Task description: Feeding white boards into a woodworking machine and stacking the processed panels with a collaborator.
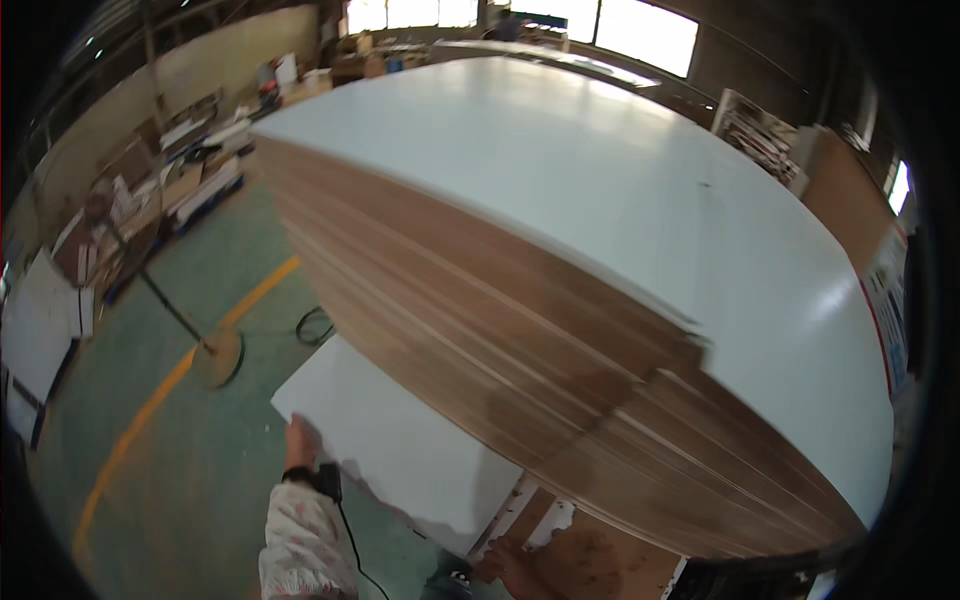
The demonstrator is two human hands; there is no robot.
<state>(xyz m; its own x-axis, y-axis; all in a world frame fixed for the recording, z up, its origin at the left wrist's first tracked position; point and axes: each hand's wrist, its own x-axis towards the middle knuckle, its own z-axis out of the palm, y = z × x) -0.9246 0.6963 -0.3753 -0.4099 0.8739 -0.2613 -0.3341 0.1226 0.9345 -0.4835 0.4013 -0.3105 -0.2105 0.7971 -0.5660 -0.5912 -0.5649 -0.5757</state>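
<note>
A flat white panel lies low beside a tall stack of boards, partly under the stack's overhang. My left hand grips its left edge, the thumb side against the white face. Near the panel's lower corner, my right hand has its fingers curled at the edge; blur and shadow hide part of the grip. A black device with a cable sits at my left wrist. The stack's brown layered side rises just beyond both hands, topped by a glossy white sheet.
A brown board with torn white patches lies right of my right hand. On the green floor stand a round-based pole and a coiled black cable, near a yellow line. Board scraps are piled far left.
</note>
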